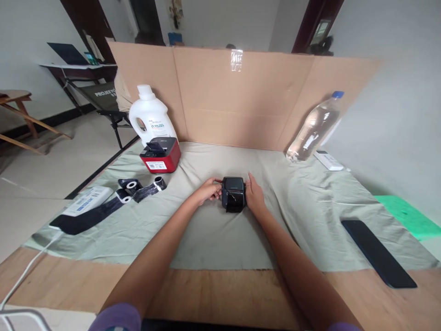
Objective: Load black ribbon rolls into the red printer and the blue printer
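Note:
A small black box-shaped device (234, 187) with a glossy dark front flap stands on the grey-green cloth in the middle. My left hand (208, 191) is at its left side, fingers curled and index finger reaching to its upper edge. Against its right side rests my right hand (255, 193), the inner fingers partly hidden by the device and the hand itself. Between them the two hands hold the device. Its kind cannot be told from this view.
At left lie black film rolls with white cores (159, 183) and a white box (87, 201). Behind them stand a red-and-black device (168, 158) and a white jug (155, 119). A water bottle (315, 126), a phone (379, 253) and a cardboard screen (234, 101) flank the right and back.

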{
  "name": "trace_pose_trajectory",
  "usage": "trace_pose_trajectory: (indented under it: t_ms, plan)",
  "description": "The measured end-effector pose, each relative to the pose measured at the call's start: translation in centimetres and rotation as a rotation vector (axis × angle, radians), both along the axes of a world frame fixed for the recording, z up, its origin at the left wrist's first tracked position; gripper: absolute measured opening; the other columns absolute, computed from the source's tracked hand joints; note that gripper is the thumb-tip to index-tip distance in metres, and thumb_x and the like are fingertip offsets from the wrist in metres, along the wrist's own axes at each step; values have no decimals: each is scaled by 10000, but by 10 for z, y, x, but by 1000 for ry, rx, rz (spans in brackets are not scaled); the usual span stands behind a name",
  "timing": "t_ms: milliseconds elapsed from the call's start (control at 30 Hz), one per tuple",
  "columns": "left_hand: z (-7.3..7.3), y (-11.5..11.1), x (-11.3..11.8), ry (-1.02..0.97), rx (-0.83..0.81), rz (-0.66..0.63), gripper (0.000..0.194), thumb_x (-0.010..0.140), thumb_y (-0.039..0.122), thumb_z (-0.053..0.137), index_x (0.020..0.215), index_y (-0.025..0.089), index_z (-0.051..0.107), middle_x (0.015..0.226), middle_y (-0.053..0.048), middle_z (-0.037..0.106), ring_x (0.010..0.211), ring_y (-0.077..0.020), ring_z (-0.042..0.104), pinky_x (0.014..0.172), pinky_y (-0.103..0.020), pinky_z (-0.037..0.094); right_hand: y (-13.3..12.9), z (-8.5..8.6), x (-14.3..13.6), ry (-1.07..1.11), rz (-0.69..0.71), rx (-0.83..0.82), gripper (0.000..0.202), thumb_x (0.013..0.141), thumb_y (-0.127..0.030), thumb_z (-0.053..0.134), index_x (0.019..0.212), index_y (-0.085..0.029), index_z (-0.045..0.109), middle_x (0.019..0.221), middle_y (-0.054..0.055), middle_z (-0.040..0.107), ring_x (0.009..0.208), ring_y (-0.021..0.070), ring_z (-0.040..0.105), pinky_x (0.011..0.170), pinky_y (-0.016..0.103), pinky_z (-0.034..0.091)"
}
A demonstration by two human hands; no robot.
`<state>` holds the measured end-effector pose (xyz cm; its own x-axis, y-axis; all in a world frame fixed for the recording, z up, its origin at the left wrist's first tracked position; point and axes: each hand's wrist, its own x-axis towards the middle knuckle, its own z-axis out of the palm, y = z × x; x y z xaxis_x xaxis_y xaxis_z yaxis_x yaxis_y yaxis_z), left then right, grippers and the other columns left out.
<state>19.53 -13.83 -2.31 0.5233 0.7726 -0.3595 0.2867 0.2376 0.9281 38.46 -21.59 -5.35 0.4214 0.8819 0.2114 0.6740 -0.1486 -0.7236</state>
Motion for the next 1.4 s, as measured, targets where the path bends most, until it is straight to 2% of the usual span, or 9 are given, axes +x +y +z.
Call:
trace_pose_trajectory:
  t_ms: [200,400,600,800,900,1100,1267,1400]
  plan:
    - [3,0,0,0,-7,8,411,787,171,578,1193,159,511,559,68,501,399,-53,428,382,-157,150,-2,-2,-4,-5,-9,12,640,1017,-510,192,1497,-143,405,1297,149,639,1215,282,586,1020,418,445]
    - [5,-1,0,44,-5,19,439,795,155,567,1229,158,504,544,78,487,378,-47,396,379,-160,149,-3,0,-6,-8,-9,3,639,1016,-497,197,1500,-132,399,1307,165,630,1206,299,593,1003,434,457]
    - [0,2,3,58,-3,38,362,809,151,570,1169,140,527,534,86,462,365,-40,380,377,-163,139,-3,0,-6,-7,-9,-4,643,1011,-489,201,1497,-119,401,1300,180,633,1192,327,596,988,469,461]
    - [-2,3,4,51,-11,30,339,812,136,548,1150,135,513,529,86,457,366,-44,375,375,-164,141,-2,2,-6,-13,-12,-11,633,1006,-465,210,1500,-116,397,1297,171,636,1196,304,595,999,443,457]
    - [1,2,1,35,-14,17,382,808,140,552,1186,137,505,538,85,460,374,-44,377,376,-165,139,-2,2,-6,-19,-4,-3,617,1008,-448,213,1489,-115,409,1303,173,633,1208,310,588,995,455,459]
    - [4,6,-12,-116,-65,-67,647,776,193,629,1392,195,430,656,49,569,414,-41,389,384,-166,117,-1,0,-4,-26,0,1,624,1006,-463,203,1483,-121,415,1333,163,613,1238,303,571,1022,442,441]
    - [4,10,-16,-143,-88,-113,634,789,239,661,1394,184,481,682,34,575,409,-29,348,380,-168,104,0,-2,-2,-21,10,5,630,1006,-475,200,1488,-128,412,1290,161,638,1196,300,596,1010,435,448]
    - [3,-1,-17,-50,22,-81,624,811,271,675,1403,159,512,695,19,612,420,-35,394,383,-165,168,0,-3,-2,-28,16,2,629,1004,-454,206,1487,-105,408,1274,178,643,1183,317,599,1000,448,449]
